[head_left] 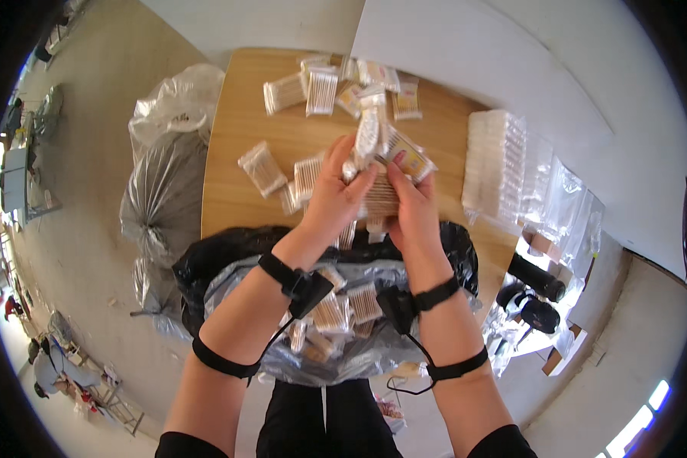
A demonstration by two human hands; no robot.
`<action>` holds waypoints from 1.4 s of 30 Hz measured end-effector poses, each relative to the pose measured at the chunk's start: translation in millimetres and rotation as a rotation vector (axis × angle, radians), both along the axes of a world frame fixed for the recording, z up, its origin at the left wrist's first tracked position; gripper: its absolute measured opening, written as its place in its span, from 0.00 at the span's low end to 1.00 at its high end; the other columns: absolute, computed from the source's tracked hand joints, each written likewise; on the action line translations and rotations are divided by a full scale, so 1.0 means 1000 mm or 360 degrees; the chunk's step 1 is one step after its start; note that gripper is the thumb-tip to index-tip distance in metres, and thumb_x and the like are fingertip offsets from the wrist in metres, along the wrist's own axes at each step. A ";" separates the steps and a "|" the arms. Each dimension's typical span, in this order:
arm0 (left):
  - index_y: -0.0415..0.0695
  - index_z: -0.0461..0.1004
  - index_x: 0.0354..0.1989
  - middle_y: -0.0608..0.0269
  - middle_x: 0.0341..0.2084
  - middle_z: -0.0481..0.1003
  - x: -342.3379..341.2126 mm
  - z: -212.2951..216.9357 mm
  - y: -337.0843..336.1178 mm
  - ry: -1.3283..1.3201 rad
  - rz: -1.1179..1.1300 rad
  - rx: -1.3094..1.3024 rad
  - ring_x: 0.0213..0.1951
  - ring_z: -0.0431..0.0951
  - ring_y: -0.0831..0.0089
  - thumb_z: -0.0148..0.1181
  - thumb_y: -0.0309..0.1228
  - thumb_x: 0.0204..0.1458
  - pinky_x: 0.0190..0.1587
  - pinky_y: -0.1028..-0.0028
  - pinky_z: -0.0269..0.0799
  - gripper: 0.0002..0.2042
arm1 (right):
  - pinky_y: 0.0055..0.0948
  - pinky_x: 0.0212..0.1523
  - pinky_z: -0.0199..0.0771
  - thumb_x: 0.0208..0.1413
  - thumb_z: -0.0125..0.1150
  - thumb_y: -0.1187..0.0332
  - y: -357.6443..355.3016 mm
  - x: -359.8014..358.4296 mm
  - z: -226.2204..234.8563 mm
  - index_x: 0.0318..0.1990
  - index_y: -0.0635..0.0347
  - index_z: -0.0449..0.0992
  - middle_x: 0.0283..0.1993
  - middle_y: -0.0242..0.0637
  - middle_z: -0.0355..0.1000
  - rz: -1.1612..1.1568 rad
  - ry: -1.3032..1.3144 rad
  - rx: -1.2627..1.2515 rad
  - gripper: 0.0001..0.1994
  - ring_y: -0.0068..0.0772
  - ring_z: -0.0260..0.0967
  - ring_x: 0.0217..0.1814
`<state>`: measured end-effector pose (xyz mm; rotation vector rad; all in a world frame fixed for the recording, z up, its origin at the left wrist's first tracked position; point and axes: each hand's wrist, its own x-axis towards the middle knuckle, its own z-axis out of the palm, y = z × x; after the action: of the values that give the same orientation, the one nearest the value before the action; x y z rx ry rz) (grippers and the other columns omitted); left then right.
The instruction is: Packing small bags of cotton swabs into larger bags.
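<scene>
Both hands meet over the wooden table, holding small transparent packs of cotton swabs [380, 200] between them. My left hand [333, 195] is closed, its thumb pressed on the packs from the left. Closed on the right side of the same bunch is my right hand [414, 210], thumb on top. A pack with a yellow and red label [409, 159] sticks up just beyond the right thumb. Crumpled shiny wrapping [369, 130] stands over the fingertips and partly hides them. Under my forearms, a bag with a grey lining [389, 353] gapes wide, with several swab packs [330, 313] inside.
More swab packs [322, 91] lie scattered across the table [244, 107]. Stacked transparent packaging [495, 164] stands at the right edge, with black objects [538, 278] below it. Tied grey bags [164, 183] stand at the left. A white wall [466, 53] rises behind the table.
</scene>
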<state>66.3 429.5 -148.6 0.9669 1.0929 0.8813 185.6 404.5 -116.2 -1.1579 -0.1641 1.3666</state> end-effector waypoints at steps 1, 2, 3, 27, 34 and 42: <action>0.41 0.57 0.59 0.58 0.51 0.66 -0.004 0.015 -0.015 0.0168 -0.0051 0.0235 0.51 0.66 0.74 0.56 0.30 0.54 0.52 0.74 0.61 0.25 | 0.25 0.47 0.68 0.54 0.55 0.75 -0.016 -0.004 0.019 0.57 0.57 0.56 0.49 0.33 0.65 0.0015 -0.0052 -0.0014 0.23 0.24 0.64 0.49; 0.40 0.58 0.59 0.56 0.53 0.63 -0.008 0.029 -0.032 0.0336 -0.0106 0.0470 0.54 0.64 0.71 0.56 0.30 0.53 0.56 0.72 0.58 0.25 | 0.25 0.47 0.68 0.54 0.55 0.75 -0.040 -0.008 0.024 0.57 0.57 0.56 0.49 0.33 0.65 0.0020 -0.0040 -0.0045 0.23 0.24 0.64 0.49; 0.39 0.58 0.58 0.54 0.55 0.61 -0.012 0.044 -0.054 0.0365 -0.0147 0.0502 0.56 0.61 0.67 0.56 0.29 0.52 0.58 0.70 0.55 0.25 | 0.24 0.48 0.67 0.55 0.54 0.76 -0.066 -0.009 0.031 0.57 0.57 0.57 0.49 0.32 0.64 0.0029 -0.0124 -0.0107 0.23 0.22 0.63 0.49; 0.41 0.59 0.57 0.45 0.57 0.56 -0.172 0.051 -0.186 0.1500 -0.0079 0.0330 0.59 0.56 0.50 0.61 0.23 0.41 0.61 0.62 0.53 0.30 | 0.36 0.47 0.68 0.50 0.60 0.70 -0.220 0.027 0.020 0.57 0.63 0.58 0.49 0.46 0.60 0.0680 -0.2011 -0.0409 0.27 0.42 0.63 0.48; 0.43 0.55 0.60 0.43 0.53 0.60 -0.162 -0.006 0.000 0.1611 -0.0226 0.0632 0.54 0.62 0.49 0.65 0.35 0.44 0.53 0.63 0.65 0.35 | 0.42 0.50 0.67 0.46 0.63 0.58 -0.034 0.038 -0.046 0.56 0.64 0.59 0.52 0.55 0.61 0.0894 -0.2387 -0.0162 0.32 0.50 0.65 0.49; 0.45 0.62 0.55 0.38 0.51 0.61 -0.104 -0.018 0.037 0.1939 -0.0348 0.0058 0.50 0.67 0.49 0.66 0.37 0.37 0.50 0.61 0.67 0.33 | 0.41 0.48 0.68 0.43 0.63 0.56 0.027 0.015 -0.059 0.46 0.65 0.69 0.43 0.51 0.70 0.1424 -0.2504 -0.0808 0.26 0.52 0.67 0.49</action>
<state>-37.4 466.1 -166.9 1.6802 1.9136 0.0372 200.9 431.3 -175.4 -2.5697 -1.6760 0.8430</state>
